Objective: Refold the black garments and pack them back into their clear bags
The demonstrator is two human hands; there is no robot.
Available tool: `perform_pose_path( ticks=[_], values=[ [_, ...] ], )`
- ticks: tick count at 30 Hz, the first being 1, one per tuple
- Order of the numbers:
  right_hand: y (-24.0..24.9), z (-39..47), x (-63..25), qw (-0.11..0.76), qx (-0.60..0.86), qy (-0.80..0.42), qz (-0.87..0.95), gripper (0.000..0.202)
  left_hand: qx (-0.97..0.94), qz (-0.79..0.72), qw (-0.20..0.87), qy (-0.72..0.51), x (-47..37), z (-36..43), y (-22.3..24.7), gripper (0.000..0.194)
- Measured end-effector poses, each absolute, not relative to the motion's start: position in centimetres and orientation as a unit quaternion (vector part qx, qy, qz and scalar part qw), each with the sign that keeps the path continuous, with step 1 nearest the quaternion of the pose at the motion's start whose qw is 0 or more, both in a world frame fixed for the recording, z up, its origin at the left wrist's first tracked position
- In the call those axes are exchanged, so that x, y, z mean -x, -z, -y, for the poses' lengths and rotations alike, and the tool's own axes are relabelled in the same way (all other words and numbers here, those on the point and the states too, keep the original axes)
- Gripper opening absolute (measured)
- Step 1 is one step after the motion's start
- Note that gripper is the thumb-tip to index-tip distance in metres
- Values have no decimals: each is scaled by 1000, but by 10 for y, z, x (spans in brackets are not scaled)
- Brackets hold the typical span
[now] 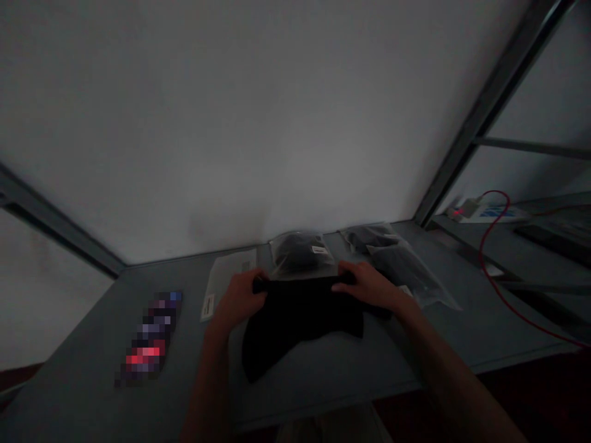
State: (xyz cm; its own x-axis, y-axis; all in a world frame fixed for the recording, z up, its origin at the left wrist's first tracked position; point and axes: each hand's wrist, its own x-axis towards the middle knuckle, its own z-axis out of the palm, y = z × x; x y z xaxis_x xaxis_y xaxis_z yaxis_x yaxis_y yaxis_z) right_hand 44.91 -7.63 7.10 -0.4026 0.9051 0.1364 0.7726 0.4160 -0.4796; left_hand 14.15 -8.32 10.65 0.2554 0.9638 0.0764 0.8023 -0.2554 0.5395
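Note:
A black cloth item, perhaps a garment, is spread on the grey table, its far edge running straight between my hands. My left hand pinches its far left corner. At the far right part of that edge, my right hand has its fingers closed on the cloth. Just beyond the cloth lies a clear bag with something dark inside and a small white label. A flat, pale plastic bag with a label lies beside my left hand.
More clear bags with dark contents lie at the back right. A pixelated object is on the left. A red cable hangs by the right shelf. A white wall stands behind.

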Motion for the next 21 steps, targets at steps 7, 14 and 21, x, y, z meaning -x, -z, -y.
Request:
perform_pose_path(
  ticks=[7, 14, 21],
  values=[
    [-61, 90, -475, 208, 484, -247, 813, 46, -693, -586, 262, -329, -119, 63, -89, 16],
    [-61, 82, -474, 246, 525, -178, 795, 24, -656, -617, 206, -383, -126, 48, -70, 26],
    [-80, 70, -475, 204, 534, -131, 810, 20, -671, -643, 119, -350, -130, 51, -70, 32]
  ],
)
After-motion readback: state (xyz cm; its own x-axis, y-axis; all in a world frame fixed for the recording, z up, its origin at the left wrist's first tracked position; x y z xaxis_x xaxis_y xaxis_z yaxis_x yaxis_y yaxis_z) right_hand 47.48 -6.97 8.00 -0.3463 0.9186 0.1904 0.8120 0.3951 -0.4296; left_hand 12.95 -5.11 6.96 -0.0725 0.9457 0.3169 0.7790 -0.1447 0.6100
